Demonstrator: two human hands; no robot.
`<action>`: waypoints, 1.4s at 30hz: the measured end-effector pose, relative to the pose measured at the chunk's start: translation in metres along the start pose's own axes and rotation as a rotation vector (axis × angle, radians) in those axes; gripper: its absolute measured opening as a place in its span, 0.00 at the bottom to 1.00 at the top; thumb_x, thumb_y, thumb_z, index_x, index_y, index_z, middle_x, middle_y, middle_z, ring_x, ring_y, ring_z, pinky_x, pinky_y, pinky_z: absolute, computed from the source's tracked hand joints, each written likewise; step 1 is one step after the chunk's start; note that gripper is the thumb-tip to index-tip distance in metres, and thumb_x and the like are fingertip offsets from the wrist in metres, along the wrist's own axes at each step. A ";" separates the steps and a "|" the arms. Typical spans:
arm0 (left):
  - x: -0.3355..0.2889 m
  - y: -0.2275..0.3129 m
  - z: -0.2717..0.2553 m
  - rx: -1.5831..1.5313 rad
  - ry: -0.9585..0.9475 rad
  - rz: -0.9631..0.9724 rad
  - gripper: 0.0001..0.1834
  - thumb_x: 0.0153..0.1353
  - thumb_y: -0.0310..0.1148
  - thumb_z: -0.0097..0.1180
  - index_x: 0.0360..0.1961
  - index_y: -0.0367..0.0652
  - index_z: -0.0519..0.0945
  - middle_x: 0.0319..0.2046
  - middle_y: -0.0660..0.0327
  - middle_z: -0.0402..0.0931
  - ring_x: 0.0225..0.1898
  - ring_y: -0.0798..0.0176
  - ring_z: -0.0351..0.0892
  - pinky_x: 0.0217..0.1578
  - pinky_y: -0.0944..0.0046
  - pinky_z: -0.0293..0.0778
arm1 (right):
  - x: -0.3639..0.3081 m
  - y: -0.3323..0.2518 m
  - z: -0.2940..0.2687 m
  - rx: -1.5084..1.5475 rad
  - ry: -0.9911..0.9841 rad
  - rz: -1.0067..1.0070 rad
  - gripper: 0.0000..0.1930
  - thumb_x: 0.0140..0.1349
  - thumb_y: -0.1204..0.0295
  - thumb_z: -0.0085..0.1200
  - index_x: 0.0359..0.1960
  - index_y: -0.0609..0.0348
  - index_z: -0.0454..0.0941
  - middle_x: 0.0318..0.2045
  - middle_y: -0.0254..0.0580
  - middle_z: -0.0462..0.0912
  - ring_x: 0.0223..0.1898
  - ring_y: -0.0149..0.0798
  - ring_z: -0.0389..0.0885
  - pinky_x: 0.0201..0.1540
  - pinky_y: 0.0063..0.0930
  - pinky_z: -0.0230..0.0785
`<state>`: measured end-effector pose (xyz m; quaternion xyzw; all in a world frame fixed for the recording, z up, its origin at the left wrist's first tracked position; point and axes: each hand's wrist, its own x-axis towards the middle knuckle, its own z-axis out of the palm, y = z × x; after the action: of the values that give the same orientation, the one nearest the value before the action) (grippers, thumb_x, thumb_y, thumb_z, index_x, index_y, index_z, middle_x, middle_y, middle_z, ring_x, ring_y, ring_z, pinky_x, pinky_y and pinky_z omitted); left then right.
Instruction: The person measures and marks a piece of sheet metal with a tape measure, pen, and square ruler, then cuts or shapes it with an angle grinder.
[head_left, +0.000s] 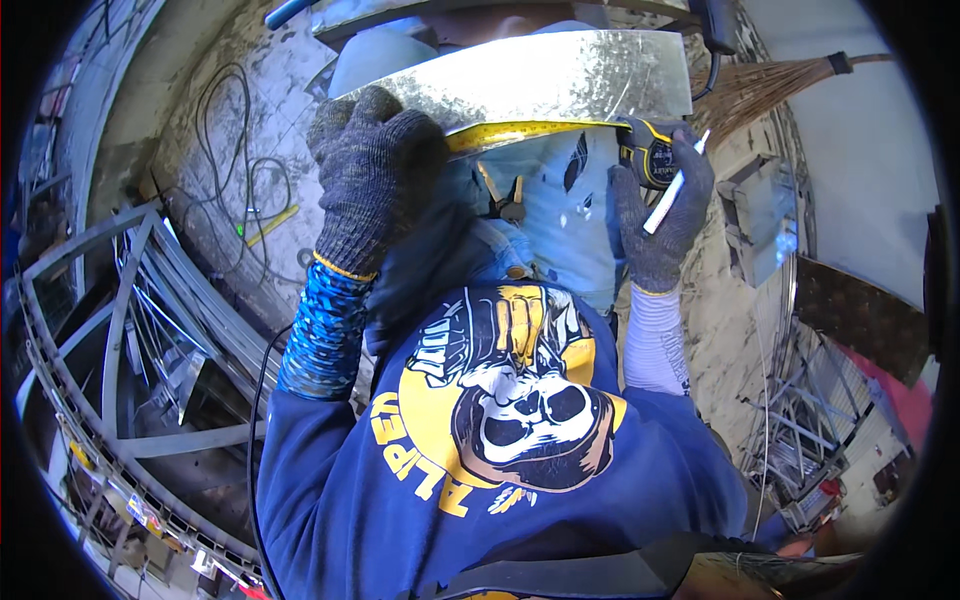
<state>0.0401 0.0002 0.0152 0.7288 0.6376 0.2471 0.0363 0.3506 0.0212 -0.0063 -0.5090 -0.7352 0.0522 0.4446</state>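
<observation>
Head view: you have two hands in the picture, both in dark knitted gloves. One metal sheet, pale and spotted, lies across the upper middle of the frame. Along its lower edge runs one yellow tape blade, pulled out from one tape measure at the upper right of centre.

Your left hand, at the upper left of centre, has its fingers curled together at the left end of the sheet, where the blade reaches the glove. The fingertips are hidden, so I cannot tell if they pinch the blade, the sheet or both.

Your right hand is closed around the tape measure, and one white marker is also kept in it, slanting across the fingers.

One pair of pliers is below the blade, over your blue jeans. One straw broom is at the upper right.
</observation>
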 end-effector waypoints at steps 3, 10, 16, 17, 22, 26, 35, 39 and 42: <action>0.001 0.001 -0.002 -0.001 -0.028 -0.018 0.05 0.50 0.34 0.70 0.29 0.52 0.86 0.35 0.58 0.78 0.41 0.46 0.76 0.41 0.48 0.71 | 0.023 0.008 -0.014 -0.194 -0.134 -0.166 0.32 0.54 0.61 0.70 0.59 0.60 0.74 0.49 0.49 0.82 0.51 0.52 0.81 0.56 0.44 0.73; -0.002 -0.001 -0.003 -0.015 -0.052 -0.070 0.06 0.53 0.35 0.69 0.33 0.52 0.86 0.40 0.56 0.79 0.43 0.46 0.76 0.44 0.47 0.69 | 0.082 0.006 -0.009 -0.176 -0.328 -0.078 0.24 0.56 0.59 0.70 0.52 0.58 0.83 0.44 0.49 0.87 0.46 0.48 0.85 0.49 0.41 0.78; -0.001 -0.005 -0.005 0.005 -0.086 -0.075 0.08 0.52 0.36 0.70 0.34 0.51 0.87 0.42 0.57 0.80 0.45 0.46 0.77 0.47 0.46 0.69 | 0.090 0.005 0.010 -0.213 -0.278 -0.221 0.23 0.59 0.62 0.69 0.52 0.61 0.82 0.47 0.48 0.87 0.51 0.49 0.84 0.58 0.43 0.73; 0.000 -0.005 -0.005 -0.063 -0.102 -0.128 0.07 0.52 0.36 0.69 0.34 0.54 0.87 0.41 0.55 0.80 0.47 0.45 0.74 0.51 0.43 0.65 | 0.090 0.005 0.014 -0.154 -0.194 -0.245 0.23 0.59 0.63 0.69 0.53 0.61 0.81 0.48 0.48 0.86 0.52 0.49 0.84 0.59 0.42 0.72; 0.003 -0.006 -0.010 -0.036 -0.128 -0.119 0.06 0.54 0.36 0.68 0.34 0.55 0.87 0.44 0.57 0.78 0.50 0.46 0.73 0.53 0.43 0.64 | 0.090 -0.001 0.015 -0.108 -0.190 -0.188 0.24 0.59 0.66 0.70 0.56 0.58 0.80 0.53 0.46 0.85 0.56 0.49 0.81 0.60 0.42 0.71; 0.006 -0.007 -0.014 -0.029 -0.189 -0.128 0.05 0.55 0.37 0.67 0.34 0.57 0.87 0.45 0.58 0.77 0.52 0.47 0.72 0.55 0.42 0.64 | 0.094 0.001 0.014 -0.141 -0.183 -0.222 0.23 0.60 0.68 0.69 0.56 0.57 0.79 0.53 0.44 0.85 0.54 0.48 0.81 0.60 0.42 0.71; 0.008 -0.006 -0.013 0.012 -0.280 -0.143 0.08 0.54 0.38 0.68 0.37 0.59 0.87 0.46 0.57 0.78 0.55 0.46 0.72 0.59 0.38 0.61 | 0.088 0.006 0.018 -0.195 -0.242 -0.219 0.29 0.55 0.66 0.75 0.57 0.58 0.77 0.53 0.46 0.84 0.58 0.48 0.80 0.62 0.42 0.70; 0.009 -0.005 -0.013 -0.011 -0.274 -0.130 0.12 0.54 0.37 0.68 0.42 0.59 0.88 0.49 0.56 0.78 0.56 0.45 0.72 0.61 0.38 0.61 | 0.085 0.009 0.017 -0.168 -0.221 -0.231 0.29 0.55 0.66 0.75 0.58 0.55 0.77 0.55 0.44 0.83 0.58 0.48 0.80 0.62 0.41 0.70; 0.010 -0.001 -0.013 0.039 -0.269 -0.136 0.13 0.55 0.37 0.68 0.43 0.58 0.88 0.49 0.56 0.78 0.56 0.45 0.73 0.60 0.38 0.61 | 0.085 0.014 0.018 -0.203 -0.212 -0.226 0.31 0.54 0.65 0.76 0.59 0.54 0.77 0.55 0.42 0.83 0.59 0.48 0.79 0.61 0.42 0.71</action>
<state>0.0342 0.0063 0.0289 0.7111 0.6794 0.1319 0.1238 0.3402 0.1018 0.0265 -0.4570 -0.8320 -0.0190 0.3140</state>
